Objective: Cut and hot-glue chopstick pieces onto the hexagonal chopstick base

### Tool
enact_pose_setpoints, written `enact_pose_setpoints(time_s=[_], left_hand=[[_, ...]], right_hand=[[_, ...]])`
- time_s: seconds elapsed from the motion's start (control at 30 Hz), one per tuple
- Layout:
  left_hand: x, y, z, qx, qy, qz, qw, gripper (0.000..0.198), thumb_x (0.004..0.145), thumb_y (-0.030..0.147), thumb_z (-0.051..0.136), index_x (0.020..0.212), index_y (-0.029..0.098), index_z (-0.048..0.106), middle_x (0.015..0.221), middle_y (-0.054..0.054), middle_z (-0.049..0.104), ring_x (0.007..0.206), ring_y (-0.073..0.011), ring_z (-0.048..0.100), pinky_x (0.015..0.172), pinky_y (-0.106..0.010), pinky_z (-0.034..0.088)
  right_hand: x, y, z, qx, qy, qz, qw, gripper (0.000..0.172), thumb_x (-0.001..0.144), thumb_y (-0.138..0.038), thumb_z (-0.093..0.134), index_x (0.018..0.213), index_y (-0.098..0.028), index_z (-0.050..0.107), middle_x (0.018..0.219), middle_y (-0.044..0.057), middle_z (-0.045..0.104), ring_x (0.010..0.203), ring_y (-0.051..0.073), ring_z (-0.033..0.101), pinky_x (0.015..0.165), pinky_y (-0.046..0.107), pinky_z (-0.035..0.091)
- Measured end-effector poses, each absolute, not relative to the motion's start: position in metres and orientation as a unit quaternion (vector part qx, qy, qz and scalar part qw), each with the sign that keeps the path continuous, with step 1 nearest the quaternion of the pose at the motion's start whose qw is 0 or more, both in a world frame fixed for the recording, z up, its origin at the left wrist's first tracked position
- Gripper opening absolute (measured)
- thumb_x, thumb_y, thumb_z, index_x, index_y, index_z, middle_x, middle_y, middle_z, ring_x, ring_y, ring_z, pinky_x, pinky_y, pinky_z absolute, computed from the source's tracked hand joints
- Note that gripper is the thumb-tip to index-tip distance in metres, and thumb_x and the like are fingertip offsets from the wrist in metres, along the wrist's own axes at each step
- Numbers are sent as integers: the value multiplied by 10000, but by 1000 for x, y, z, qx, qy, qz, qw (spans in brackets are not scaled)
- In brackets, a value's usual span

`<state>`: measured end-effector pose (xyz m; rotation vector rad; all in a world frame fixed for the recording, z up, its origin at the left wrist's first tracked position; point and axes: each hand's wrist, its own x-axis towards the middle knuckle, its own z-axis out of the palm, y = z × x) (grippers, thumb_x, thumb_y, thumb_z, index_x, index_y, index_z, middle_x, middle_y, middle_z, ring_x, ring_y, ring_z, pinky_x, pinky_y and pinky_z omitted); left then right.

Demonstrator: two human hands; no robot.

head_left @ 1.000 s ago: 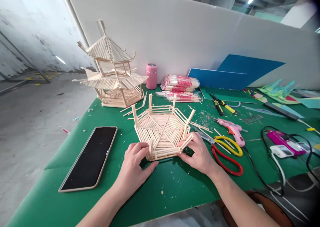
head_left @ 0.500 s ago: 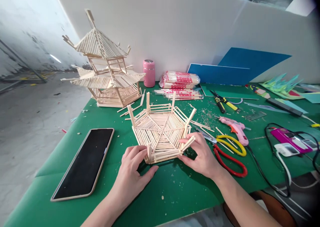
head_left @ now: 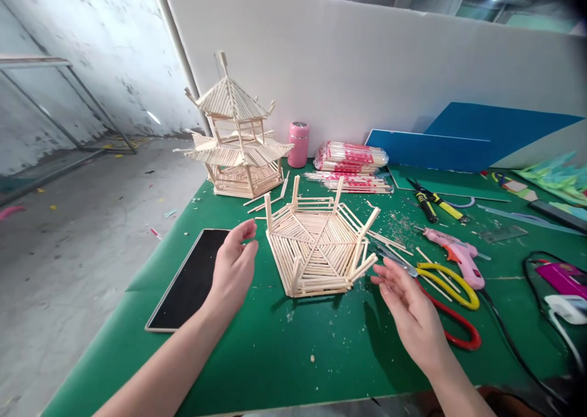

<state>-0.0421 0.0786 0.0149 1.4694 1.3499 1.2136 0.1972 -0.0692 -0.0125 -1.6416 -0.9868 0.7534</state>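
A hexagonal base of wooden sticks (head_left: 320, 246), with short upright posts at its corners, lies on the green mat (head_left: 293, 350). My left hand (head_left: 233, 267) hovers just left of it, above a black phone (head_left: 195, 279), fingers loosely apart and holding nothing. On the other side my right hand (head_left: 406, 301) is lifted off the base, palm turned up and fingers spread, empty. Neither hand touches the sticks.
A finished two-tier stick pagoda (head_left: 238, 142) stands at the back left, beside a pink cup (head_left: 299, 144). Packs of chopsticks (head_left: 351, 157), yellow-and-red shears (head_left: 443, 295), a pink glue gun (head_left: 454, 255), pliers (head_left: 433, 202), cables and blue boards (head_left: 463, 145) fill the right side.
Both hands have let go of the hexagonal base and drawn apart, the left up and leftward, the right down and rightward. The camera view has shifted to the left.
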Motion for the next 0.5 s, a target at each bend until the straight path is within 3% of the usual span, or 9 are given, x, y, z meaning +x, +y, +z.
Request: enact_pose_setpoints(time_s=[0.1,0.23,0.33,0.5], left_hand=[[-34,105,14,568,525,478,417,407,691,216,492,1093,173,549,1164,-86,571,1118,-229,490,951,-357,352],[-25,123,10,581,484,450,475,372,653,180,474,999,140,607,957,-65,669,940,-222,597,870,-363,425],[-23,123,7,586,466,438,499,335,650,169,477,950,141,624,874,-46,690,870,-213,616,852,-362,430],[-27,113,7,576,464,434,514,317,656,164,494,943,158,627,900,-43,690,916,-218,604,883,-363,410]], right_hand=[[189,-67,-5,-669,-351,382,533,572,763,-474,557,1266,-266,384,1302,99,469,1157,250,484,996,455,350],[176,-64,1,-625,-271,462,568,734,684,-491,637,1313,-282,322,1374,78,402,1253,234,383,1052,431,281],[170,-64,0,-591,-246,494,588,765,679,-478,650,1333,-303,294,1384,54,396,1272,221,356,1068,427,252],[171,-61,-1,-568,-240,512,598,750,717,-393,639,1359,-324,259,1375,22,419,1281,206,344,1074,428,240]])
